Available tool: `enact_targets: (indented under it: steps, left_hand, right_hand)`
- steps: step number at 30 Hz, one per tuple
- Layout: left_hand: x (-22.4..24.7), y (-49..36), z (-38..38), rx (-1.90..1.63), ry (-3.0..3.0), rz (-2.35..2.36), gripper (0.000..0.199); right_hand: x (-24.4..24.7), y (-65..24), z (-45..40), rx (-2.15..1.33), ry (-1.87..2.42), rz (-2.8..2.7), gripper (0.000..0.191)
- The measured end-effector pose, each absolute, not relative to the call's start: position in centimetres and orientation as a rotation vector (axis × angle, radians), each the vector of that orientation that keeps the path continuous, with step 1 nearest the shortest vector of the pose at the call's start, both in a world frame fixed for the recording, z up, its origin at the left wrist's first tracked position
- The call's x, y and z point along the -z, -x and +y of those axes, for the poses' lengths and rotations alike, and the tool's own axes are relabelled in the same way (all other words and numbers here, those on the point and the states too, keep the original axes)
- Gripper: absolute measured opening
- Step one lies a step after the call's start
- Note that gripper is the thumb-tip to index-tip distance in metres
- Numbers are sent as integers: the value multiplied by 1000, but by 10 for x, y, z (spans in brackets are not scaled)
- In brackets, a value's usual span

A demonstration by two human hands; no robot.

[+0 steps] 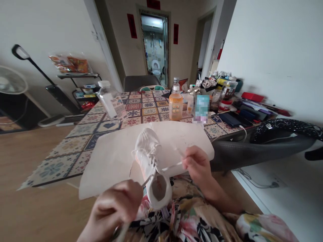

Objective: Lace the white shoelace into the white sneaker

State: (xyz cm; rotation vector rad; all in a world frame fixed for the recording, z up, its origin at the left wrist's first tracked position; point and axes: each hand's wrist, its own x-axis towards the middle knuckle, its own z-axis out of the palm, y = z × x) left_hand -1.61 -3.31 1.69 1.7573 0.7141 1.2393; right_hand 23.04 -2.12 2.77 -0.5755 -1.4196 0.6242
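Note:
A white sneaker (144,145) lies in front of me with its toe pointing away and its opening towards my lap. Its lace threads through the upper part, and one lace end (172,166) stretches right to my right hand (198,164). The fingers of that hand are pinched on the lace, whose tip sticks out past them. My left hand (117,203), blurred, is closed on the other lace end, which runs from near the shoe's opening. Beneath the shoe a large white sheet (106,158) covers the near side of the table.
The table (58,164) has a patterned tile-like cover. A clear plastic bottle (112,102) stands at left, and an orange drink bottle (176,106) beyond the sheet. Phones (233,119), cups and jars crowd the right side. A dark chair (234,154) stands at right.

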Motion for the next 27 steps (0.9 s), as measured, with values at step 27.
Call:
enact_targets:
  steps: [27]
  left_hand:
    - [-14,-5,-29,-1363,-2035,597,17]
  right_hand:
    - [-36,-210,-35,-471,522,-2040,13]
